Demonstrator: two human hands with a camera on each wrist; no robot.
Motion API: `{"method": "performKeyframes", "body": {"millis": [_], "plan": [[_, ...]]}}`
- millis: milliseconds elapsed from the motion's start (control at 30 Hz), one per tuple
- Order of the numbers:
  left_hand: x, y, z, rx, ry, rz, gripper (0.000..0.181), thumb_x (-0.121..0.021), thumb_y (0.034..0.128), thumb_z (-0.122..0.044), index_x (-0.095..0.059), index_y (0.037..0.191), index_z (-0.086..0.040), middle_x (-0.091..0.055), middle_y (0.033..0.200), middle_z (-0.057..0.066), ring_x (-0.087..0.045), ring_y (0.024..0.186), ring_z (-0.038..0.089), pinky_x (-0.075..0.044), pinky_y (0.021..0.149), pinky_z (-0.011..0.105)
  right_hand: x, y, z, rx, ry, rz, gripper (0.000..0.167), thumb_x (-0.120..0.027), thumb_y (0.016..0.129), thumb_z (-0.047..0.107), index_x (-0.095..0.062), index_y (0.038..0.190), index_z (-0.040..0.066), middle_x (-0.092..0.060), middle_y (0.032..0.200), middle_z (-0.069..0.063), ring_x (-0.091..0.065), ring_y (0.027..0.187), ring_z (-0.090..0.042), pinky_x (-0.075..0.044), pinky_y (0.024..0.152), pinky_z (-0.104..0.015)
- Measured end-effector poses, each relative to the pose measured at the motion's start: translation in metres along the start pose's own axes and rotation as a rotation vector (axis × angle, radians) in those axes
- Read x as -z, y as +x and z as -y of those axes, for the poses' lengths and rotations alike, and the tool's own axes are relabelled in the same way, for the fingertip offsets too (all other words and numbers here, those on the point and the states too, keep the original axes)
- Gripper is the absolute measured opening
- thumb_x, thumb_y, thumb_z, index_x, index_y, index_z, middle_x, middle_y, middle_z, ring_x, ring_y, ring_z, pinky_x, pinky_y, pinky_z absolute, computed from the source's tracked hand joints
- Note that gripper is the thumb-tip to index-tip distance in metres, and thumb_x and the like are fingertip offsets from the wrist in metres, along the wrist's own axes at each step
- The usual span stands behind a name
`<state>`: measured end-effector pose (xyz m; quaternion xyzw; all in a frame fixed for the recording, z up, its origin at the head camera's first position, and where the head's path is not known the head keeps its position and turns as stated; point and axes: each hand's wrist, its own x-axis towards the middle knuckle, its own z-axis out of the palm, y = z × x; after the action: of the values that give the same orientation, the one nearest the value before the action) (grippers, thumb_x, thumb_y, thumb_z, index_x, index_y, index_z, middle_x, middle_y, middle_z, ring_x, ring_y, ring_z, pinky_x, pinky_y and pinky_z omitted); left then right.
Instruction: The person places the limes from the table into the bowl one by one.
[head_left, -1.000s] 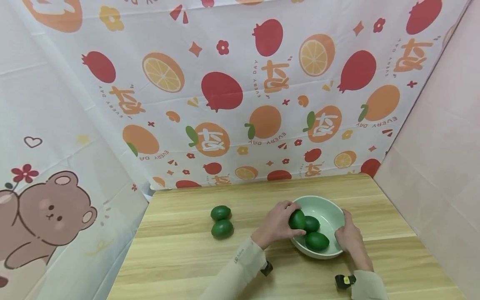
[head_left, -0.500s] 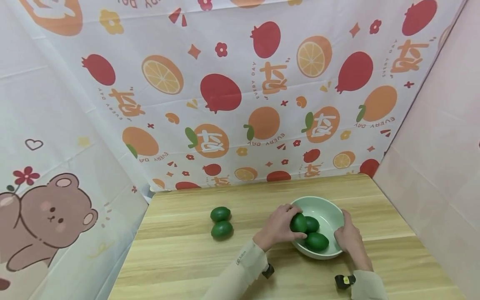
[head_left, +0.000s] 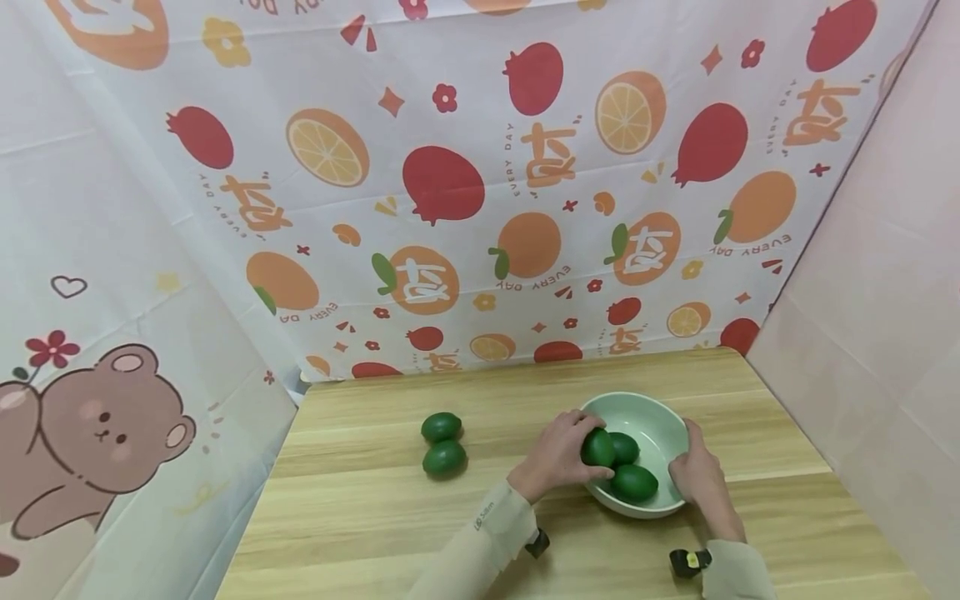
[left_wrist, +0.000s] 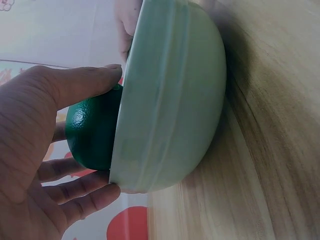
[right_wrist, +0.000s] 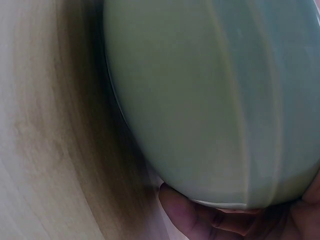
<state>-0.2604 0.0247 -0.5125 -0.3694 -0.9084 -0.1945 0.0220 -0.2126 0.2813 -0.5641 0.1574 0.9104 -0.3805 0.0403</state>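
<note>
In the head view a pale green bowl (head_left: 658, 429) stands on the wooden table, with two dark green limes (head_left: 634, 482) lying inside. My left hand (head_left: 557, 452) holds a third lime (head_left: 597, 447) at the bowl's left rim. The left wrist view shows the thumb above this lime (left_wrist: 92, 132) and the fingers round its far side, the rim hiding its lower part. My right hand (head_left: 701, 475) grips the bowl's right rim, thumb on the inner side. In the right wrist view its fingers (right_wrist: 182, 210) lie against the outer wall of the bowl (right_wrist: 185, 100).
Two more limes (head_left: 444, 458) touch each other on the table (head_left: 360, 517), left of the bowl. A fruit-patterned cloth (head_left: 465, 275) hangs behind the table. Pale cloth walls (head_left: 862, 333) flank both sides.
My left hand has shifted slightly right and down with its lime, a little further over the bowl. My right hand and the bowl stay put.
</note>
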Motion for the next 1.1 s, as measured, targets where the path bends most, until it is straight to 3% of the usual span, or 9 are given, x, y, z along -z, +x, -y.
{"method": "performKeyframes", "body": {"millis": [333, 1100], "plan": [[-0.0016, -0.0014, -0.0017, 0.010, -0.007, 0.016, 0.066, -0.080, 0.0823, -0.053, -0.059, 0.137, -0.021, -0.060, 0.137, 0.004, -0.059, 0.118, 0.017, -0.052, 0.098, 0.032, -0.0020, 0.0010, -0.0020, 0.004, 0.000, -0.010, 0.076, -0.035, 0.091, 0.004, -0.006, 0.161, 0.006, -0.039, 0.146, -0.044, -0.062, 0.097, -0.039, -0.053, 0.070, -0.036], [-0.0070, 0.0012, -0.0030, -0.021, 0.095, 0.029, 0.065, -0.079, 0.0831, -0.052, -0.057, 0.136, -0.022, -0.060, 0.136, 0.002, -0.057, 0.115, 0.016, -0.052, 0.093, 0.025, 0.0010, 0.0003, 0.0027, 0.013, 0.008, -0.021, 0.075, -0.035, 0.091, 0.002, -0.009, 0.160, 0.004, -0.040, 0.145, -0.044, -0.063, 0.097, -0.039, -0.055, 0.070, -0.038]]}}
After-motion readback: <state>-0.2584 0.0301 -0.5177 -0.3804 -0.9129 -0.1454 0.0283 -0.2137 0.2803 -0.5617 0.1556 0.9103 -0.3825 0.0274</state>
